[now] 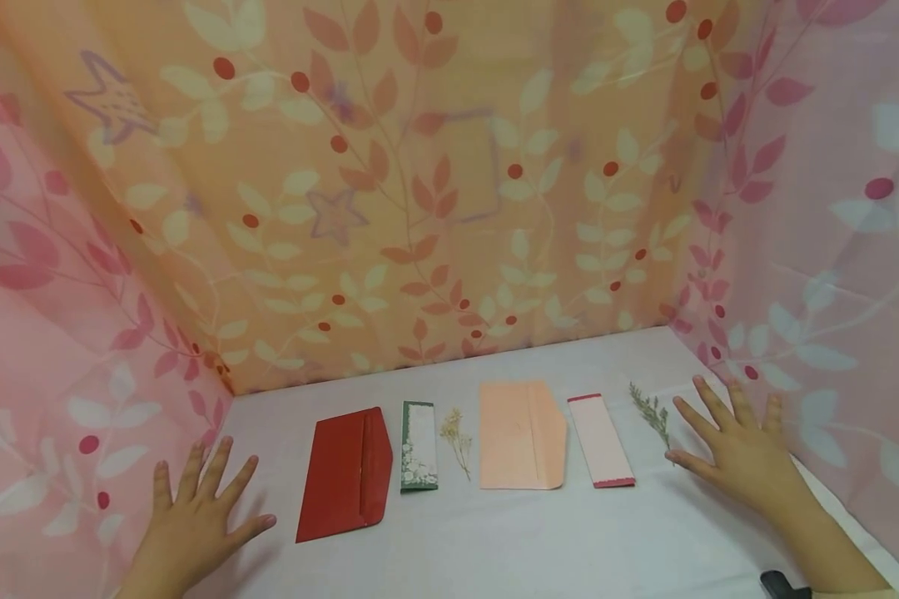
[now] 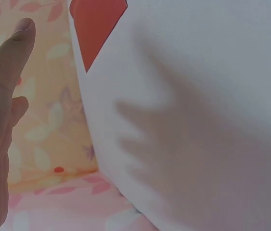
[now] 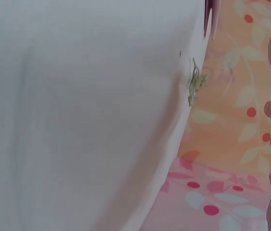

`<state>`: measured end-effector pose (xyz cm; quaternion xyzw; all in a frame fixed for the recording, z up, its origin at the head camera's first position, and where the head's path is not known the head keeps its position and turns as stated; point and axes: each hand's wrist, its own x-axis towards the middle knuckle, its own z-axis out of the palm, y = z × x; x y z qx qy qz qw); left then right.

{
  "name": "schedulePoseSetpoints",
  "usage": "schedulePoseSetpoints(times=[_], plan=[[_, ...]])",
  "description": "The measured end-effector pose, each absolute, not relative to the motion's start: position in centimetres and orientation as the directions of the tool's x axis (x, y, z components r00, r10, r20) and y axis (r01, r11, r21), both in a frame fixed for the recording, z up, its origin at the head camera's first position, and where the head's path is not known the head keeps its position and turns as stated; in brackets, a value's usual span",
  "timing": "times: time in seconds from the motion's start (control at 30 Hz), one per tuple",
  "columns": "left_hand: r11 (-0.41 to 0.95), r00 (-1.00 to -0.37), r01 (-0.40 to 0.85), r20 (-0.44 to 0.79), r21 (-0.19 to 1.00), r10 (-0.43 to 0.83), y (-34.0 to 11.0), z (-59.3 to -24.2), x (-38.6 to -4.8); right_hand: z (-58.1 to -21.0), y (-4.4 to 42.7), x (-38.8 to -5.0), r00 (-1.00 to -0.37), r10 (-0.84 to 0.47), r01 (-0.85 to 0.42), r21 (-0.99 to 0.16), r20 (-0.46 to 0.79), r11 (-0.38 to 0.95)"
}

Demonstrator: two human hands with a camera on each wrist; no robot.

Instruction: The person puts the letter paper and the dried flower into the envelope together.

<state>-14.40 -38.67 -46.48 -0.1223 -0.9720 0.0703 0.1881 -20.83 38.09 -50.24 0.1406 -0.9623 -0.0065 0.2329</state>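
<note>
My left hand point(image 1: 193, 520) hovers at the table's left side with fingers spread, holding nothing. Nearest to it lies a red envelope point(image 1: 337, 478), flap to the right; its corner also shows in the left wrist view. My right hand point(image 1: 749, 457) is raised on the right, fingers spread, with its thumb close to a green leafy sprig point(image 1: 650, 413) in the head view. Between the hands lie a green-bordered floral card point(image 1: 419, 445), a dried yellow flower sprig point(image 1: 457, 437), a peach envelope point(image 1: 517, 437) and a pale pink card point(image 1: 601, 441) with red ends.
A white cloth covers the table point(image 1: 509, 549). Behind it hangs an orange leaf-patterned curtain point(image 1: 434, 274), with pink patterned curtains on the left point(image 1: 52, 333) and right point(image 1: 839, 274). A dark band point(image 1: 785, 585) sits by the right wrist.
</note>
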Motion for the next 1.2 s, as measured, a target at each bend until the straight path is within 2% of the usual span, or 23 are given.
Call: schedulePoseSetpoints(times=[0.63, 0.87, 1.2], plan=[[0.978, -0.953, 0.187, 0.226, -0.092, 0.203, -36.4, -46.1, -15.8, -50.3, 32.3, -22.4, -0.824, -0.316, -0.367, -0.017, 0.470, 0.930], [0.976, -0.943, 0.195, 0.254, -0.099, 0.214, -35.3, -46.3, -16.5, -50.6, 30.5, -22.7, -0.825, -0.330, -0.388, -0.036, 0.458, 0.921], [0.979, -0.951, 0.204, 0.238, -0.004, 0.199, -32.8, -46.0, -17.4, -51.0, 27.9, -23.2, -0.828, -0.310, -0.406, -0.117, 0.467, 0.906]])
